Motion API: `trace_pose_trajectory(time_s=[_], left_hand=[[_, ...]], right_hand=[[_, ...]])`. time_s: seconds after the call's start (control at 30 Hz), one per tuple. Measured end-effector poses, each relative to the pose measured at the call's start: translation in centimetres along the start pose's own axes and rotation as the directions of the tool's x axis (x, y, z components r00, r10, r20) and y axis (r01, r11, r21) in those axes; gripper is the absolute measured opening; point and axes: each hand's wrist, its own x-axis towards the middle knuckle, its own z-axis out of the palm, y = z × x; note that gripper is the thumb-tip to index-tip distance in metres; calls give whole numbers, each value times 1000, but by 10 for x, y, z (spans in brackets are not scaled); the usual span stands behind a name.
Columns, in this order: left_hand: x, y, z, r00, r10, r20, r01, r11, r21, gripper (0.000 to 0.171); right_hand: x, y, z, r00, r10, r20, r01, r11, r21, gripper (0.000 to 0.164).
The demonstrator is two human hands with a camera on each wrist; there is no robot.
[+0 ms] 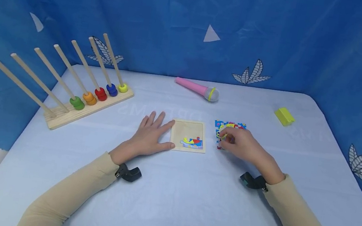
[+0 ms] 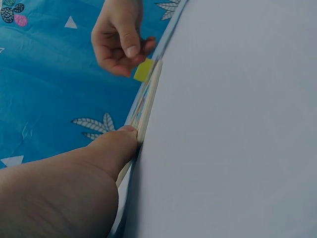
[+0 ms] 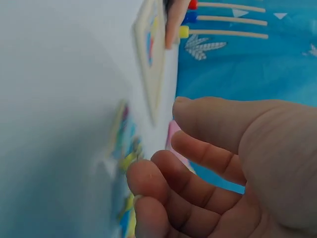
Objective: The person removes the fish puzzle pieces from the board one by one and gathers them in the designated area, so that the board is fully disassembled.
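A square wooden puzzle tray (image 1: 189, 129) lies on the table, with a few colourful joined pieces (image 1: 192, 142) in its lower right corner. My left hand (image 1: 151, 134) is spread flat at the tray's left side, its thumb and index fingertip on the rim. To the right of the tray is a cluster of bright puzzle pieces (image 1: 231, 124), partly hidden under my right hand (image 1: 241, 142). In the right wrist view, the thumb (image 3: 208, 119) stands apart from the bent fingers (image 3: 148, 181), and nothing shows between them. The pieces are blurred just beyond those fingertips.
At the left stands a wooden peg rack (image 1: 89, 111) with tall rods and coloured beads. A pink toy microphone (image 1: 193, 87) lies behind the tray. Toward the back right sits a yellow-green block (image 1: 284, 116). Blue patterned cloth (image 1: 179, 24) hangs along the table's far edge.
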Motion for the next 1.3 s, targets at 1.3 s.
trace_pose_trajectory(time_s=[1.3], left_hand=[[-1,0,-2,1000,10,-8,-10,1000,5,84]], right_hand=[[47,-73,43,970,-157,183,169,984,-51,33]])
